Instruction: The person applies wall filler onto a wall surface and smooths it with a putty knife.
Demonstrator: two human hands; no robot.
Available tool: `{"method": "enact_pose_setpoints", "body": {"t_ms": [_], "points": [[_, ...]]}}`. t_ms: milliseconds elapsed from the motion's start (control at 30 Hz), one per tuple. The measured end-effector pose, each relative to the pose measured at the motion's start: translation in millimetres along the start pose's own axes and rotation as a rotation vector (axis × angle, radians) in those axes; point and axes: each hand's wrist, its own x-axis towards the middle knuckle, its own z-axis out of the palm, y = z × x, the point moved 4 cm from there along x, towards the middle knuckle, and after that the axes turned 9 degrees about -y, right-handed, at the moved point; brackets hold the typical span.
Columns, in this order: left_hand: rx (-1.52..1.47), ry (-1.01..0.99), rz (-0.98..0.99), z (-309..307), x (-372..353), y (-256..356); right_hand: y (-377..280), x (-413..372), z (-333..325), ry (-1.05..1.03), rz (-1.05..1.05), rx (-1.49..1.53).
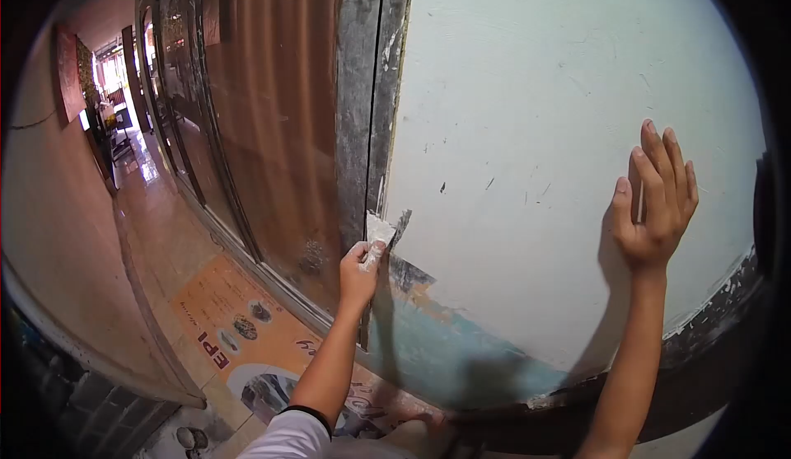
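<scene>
My left hand (360, 271) grips a small putty knife (380, 230), its flat blade smeared with white putty. The blade is at the left edge of the white-coated wall (511, 129), right beside the dark grey door frame (356, 113). White residue covers the fingertips around it. To the right, my right hand (657, 212) is raised against the wall with fingers stretched upward and holds nothing. Below the white coat, a strip of turquoise paint (445, 352) and a dark grey patch (409, 274) show.
Left of the frame stands a glazed door (272, 113) with a brown curtain behind it. An orange printed banner (264, 327) lies on the floor below. A tiled passage (152, 212) runs back beside a pinkish wall (66, 236). Near the bottom left sits a small container (191, 438).
</scene>
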Motion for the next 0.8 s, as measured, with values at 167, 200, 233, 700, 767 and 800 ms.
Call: {"method": "enact_pose_setpoints", "body": {"t_ms": [167, 200, 233, 700, 767, 800], "points": [[-0.049, -0.028, 0.096, 5, 10, 19, 1, 0, 1, 0.012, -0.005, 0.007], [-0.044, -0.028, 0.09, 3, 7, 21, 0, 0, 2, 0.007, -0.002, 0.012], [-0.03, -0.032, 0.102, 2, 6, 23, 0, -1, 1, 0.008, -0.004, 0.011], [0.011, -0.017, 0.167, -2, 15, 23, 1, 0, 1, 0.021, -0.005, 0.008], [0.025, -0.032, 0.104, -1, 8, 20, 1, -1, 1, 0.013, -0.003, 0.01], [0.007, -0.028, 0.064, -1, 8, 16, 1, 0, 0, 0.011, -0.001, 0.011]]}}
